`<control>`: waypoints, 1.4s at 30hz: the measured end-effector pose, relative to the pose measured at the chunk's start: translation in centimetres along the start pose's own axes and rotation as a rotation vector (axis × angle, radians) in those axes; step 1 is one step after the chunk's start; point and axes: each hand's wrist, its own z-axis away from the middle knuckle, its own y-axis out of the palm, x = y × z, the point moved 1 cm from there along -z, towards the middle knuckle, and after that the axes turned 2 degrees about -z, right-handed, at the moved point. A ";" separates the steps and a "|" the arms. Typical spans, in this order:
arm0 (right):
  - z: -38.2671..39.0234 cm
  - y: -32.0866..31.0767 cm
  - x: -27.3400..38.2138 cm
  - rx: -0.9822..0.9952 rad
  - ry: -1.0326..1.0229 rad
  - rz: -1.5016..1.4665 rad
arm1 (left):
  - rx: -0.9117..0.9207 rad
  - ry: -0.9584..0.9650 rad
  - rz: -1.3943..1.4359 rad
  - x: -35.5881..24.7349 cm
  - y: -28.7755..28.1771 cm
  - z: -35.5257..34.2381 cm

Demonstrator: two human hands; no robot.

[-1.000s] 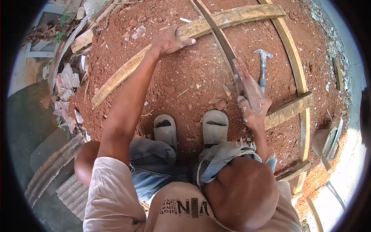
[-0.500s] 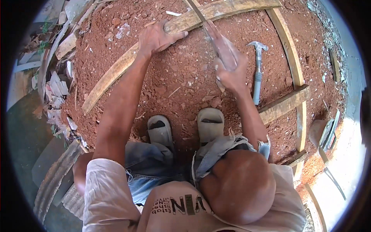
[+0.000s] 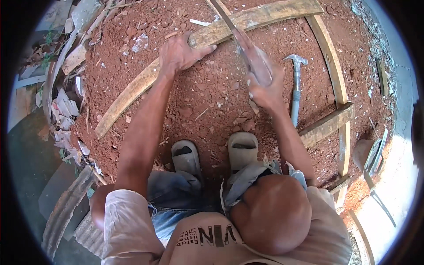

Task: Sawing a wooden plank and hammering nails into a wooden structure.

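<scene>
A long wooden plank [image 3: 128, 96] lies aslant on the reddish soil, bending in the wide view. My left hand [image 3: 177, 54] grips it around its near edge, thumb pointing right along the wood. My right hand [image 3: 270, 92] is closed round the handle of a handsaw [image 3: 259, 66]. The saw's narrow-looking blade runs away from me and crosses the plank to the right of my left hand. How deep the teeth sit in the wood cannot be made out. A claw hammer [image 3: 296, 90] with a grey handle lies on the soil just right of my right hand.
On the right, a long timber [image 3: 332, 59] runs toward me, with a shorter board [image 3: 327, 124] across it. Wood scraps and debris [image 3: 66, 104] line the left side. My sandalled feet [image 3: 243, 148] stand on loose soil. A pale wall [image 3: 399, 75] rises at far right.
The scene sits slightly lower in the view now, as the camera has shifted. Both hands keep their grips, and the saw still crosses the plank at about the same place.
</scene>
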 end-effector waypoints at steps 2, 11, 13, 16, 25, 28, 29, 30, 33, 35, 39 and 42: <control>-2.1 1.0 0.0 -0.035 0.164 -0.148 | -0.023 -0.017 -0.008 0.1 -0.8 0.3; 13.2 -6.8 -2.7 0.177 -0.058 -0.059 | 0.150 -0.116 0.074 0.5 0.6 -0.2; 8.1 -3.1 -3.3 0.073 -0.250 -0.045 | 0.165 -0.116 0.081 0.3 0.2 -0.3; 2.0 0.5 -4.2 -0.025 -0.055 -0.100 | -0.022 -0.026 0.004 0.1 -1.0 -0.2; 17.3 -8.3 -1.9 0.040 0.254 -0.179 | -0.031 0.003 0.073 2.0 2.6 -0.3; 7.5 -2.9 -2.0 0.025 -0.065 -0.099 | 0.043 -0.060 0.051 1.6 2.3 -0.4; 3.6 -0.6 -2.6 0.037 -0.073 -0.073 | 0.080 -0.064 0.055 1.3 1.8 -0.5; -0.3 1.7 -3.1 0.014 0.003 -0.071 | 0.027 -0.030 0.049 0.9 1.0 -0.5; -1.3 2.1 -3.8 -0.059 0.055 -0.049 | -0.099 0.051 0.021 0.1 -0.7 0.7; 4.1 -1.4 -3.4 0.015 -0.071 0.010 | 0.043 -0.040 0.078 0.5 -0.9 0.6; 14.9 -8.0 -2.0 0.287 0.202 0.038 | 0.076 -0.023 0.073 1.3 0.5 -0.3; 10.9 -6.0 0.3 0.201 0.029 -0.045 | 0.060 -0.071 0.038 1.1 1.1 -0.3</control>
